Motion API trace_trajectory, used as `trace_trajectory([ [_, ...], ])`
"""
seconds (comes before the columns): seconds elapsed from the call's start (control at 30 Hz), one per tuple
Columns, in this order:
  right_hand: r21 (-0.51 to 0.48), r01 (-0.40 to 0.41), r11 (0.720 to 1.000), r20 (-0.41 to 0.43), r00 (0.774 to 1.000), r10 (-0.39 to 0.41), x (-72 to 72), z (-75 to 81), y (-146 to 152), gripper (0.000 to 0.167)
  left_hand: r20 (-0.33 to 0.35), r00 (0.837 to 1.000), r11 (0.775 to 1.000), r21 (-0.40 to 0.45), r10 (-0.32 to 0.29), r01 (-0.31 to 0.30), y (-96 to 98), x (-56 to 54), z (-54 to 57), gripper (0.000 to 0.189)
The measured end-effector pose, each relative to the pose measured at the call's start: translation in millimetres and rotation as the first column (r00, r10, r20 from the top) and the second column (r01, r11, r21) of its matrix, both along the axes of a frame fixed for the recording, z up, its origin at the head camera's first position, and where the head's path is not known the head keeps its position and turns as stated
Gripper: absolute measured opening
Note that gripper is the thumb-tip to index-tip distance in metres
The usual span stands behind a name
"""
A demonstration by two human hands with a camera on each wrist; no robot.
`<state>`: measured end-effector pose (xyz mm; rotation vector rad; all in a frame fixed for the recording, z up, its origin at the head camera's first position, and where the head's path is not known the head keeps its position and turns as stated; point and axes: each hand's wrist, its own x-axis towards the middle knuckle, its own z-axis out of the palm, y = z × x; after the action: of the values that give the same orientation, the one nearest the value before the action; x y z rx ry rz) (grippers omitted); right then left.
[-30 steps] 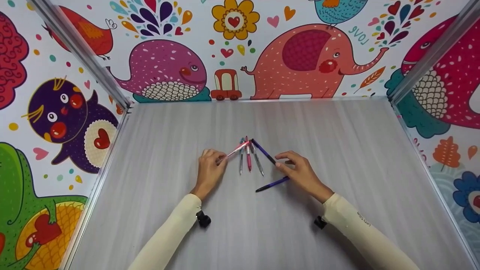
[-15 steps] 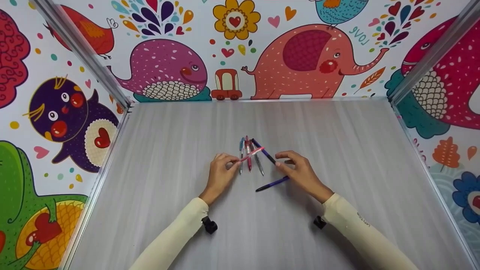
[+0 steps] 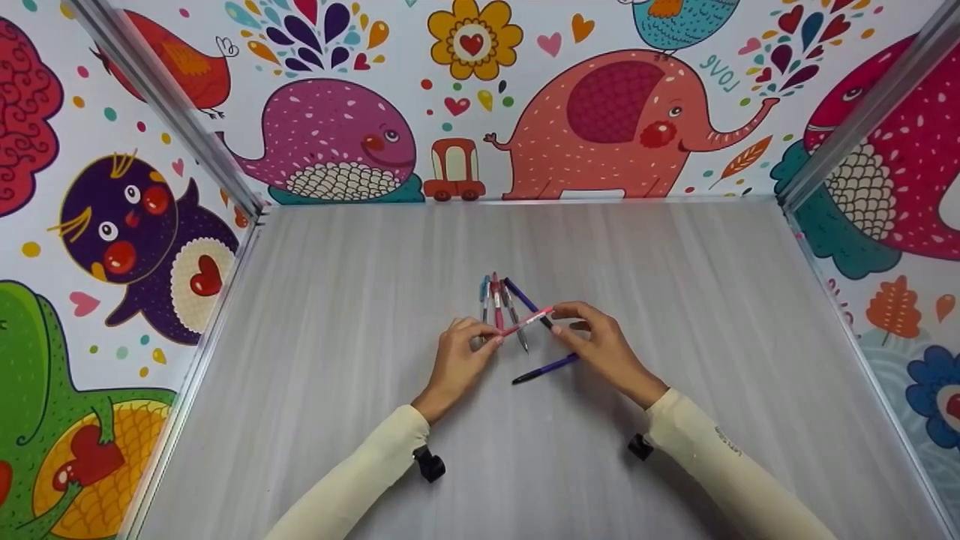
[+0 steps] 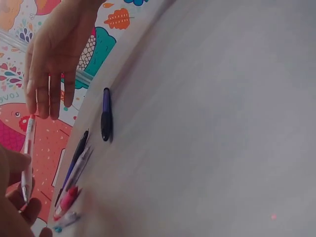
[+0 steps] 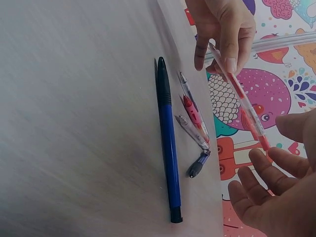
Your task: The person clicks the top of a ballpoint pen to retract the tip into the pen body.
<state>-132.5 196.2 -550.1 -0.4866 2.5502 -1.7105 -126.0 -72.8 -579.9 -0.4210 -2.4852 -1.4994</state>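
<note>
Person with both hands raised over a grey wood-grained bench (image 3: 337,300). The left hand (image 3: 463,360) pinches a red-and-clear pen (image 3: 529,321) between thumb and fingers, close to its writing tip; the pen is held above the bench, slanting so that its red end lies at the fingertips of the right hand (image 3: 607,349). The right hand holds its fingers extended and slightly bent, the thumb parted from them; whether they touch the red end cannot be told.

Five further pens lie on the bench. Beyond the hands, four form a narrow fan with their far ends close together: from left to right in the head view, a teal-topped pen (image 3: 484,296), a pink pen (image 3: 497,300), a grey clear-barrelled pen (image 3: 511,306) and a slanting blue pen (image 3: 523,296). In the same view the held pen crosses over the grey and slanting blue ones, and the left hand hides part of the teal-topped one. A second blue pen (image 3: 544,370) with a black grip lies apart on the near side, one end reaching beneath the right hand.

Both forearms wear cream sleeves (image 3: 727,457). Behind the bench stands a wall printed with a purple whale (image 3: 337,139) and a coral elephant (image 3: 600,127).
</note>
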Motion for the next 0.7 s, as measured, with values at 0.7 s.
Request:
trace_trajectory([
  [0.7, -0.076, 0.02, 0.997, -0.05, 0.998, -0.024, 1.9, 5.9, 1, 0.03, 0.165, 0.98, 0.989, 0.113, -0.113, 0.095, 13.0, 12.2, 0.1, 0.007],
])
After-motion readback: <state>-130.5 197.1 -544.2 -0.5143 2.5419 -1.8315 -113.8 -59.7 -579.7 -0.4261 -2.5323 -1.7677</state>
